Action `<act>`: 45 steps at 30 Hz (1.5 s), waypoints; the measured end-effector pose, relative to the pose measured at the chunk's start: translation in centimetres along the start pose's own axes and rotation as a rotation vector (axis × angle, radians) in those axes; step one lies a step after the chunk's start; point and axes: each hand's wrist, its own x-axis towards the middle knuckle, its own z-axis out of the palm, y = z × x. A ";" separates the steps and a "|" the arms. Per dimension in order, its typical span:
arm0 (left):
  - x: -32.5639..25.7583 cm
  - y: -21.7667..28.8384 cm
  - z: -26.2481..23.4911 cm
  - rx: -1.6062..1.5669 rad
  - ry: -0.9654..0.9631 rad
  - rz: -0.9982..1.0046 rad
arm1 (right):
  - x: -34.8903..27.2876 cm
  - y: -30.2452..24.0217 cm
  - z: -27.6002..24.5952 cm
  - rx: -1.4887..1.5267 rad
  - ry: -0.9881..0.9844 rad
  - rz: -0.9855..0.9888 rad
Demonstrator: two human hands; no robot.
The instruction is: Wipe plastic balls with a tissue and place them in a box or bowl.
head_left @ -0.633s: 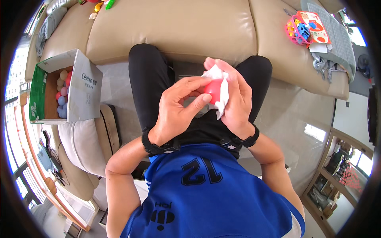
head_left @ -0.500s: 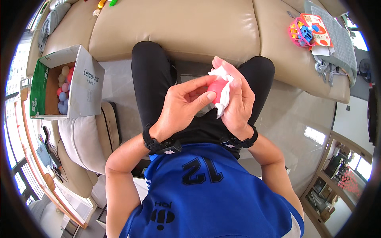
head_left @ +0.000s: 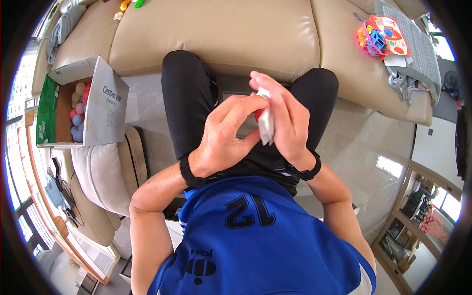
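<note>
Between my two hands, above my lap, is a small red ball (head_left: 258,114), mostly hidden by fingers and a crumpled white tissue (head_left: 266,128). My left hand (head_left: 228,125) grips the ball from the left, its thumb and forefinger bent around it. My right hand (head_left: 289,123) presses the tissue against the ball's right side, with its fingers long and nearly straight along the tissue. The lower end of the tissue hangs out below the ball.
A beige sofa (head_left: 211,32) runs across the far side. On the left, a tilted cardboard box (head_left: 108,113) holds several coloured balls (head_left: 77,119), beside a pale cushion (head_left: 101,177). A pink basket of toys (head_left: 361,44) and a grey blanket (head_left: 418,59) lie on the sofa's right.
My right hand has turned edge-on and moved slightly left over the ball with the tissue. Less of the red ball shows now. My left hand still holds it.
</note>
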 end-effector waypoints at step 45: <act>-1.3 -0.3 -1.2 -0.666 -0.093 -0.377 | -0.2 -1.2 1.2 0.545 0.065 0.367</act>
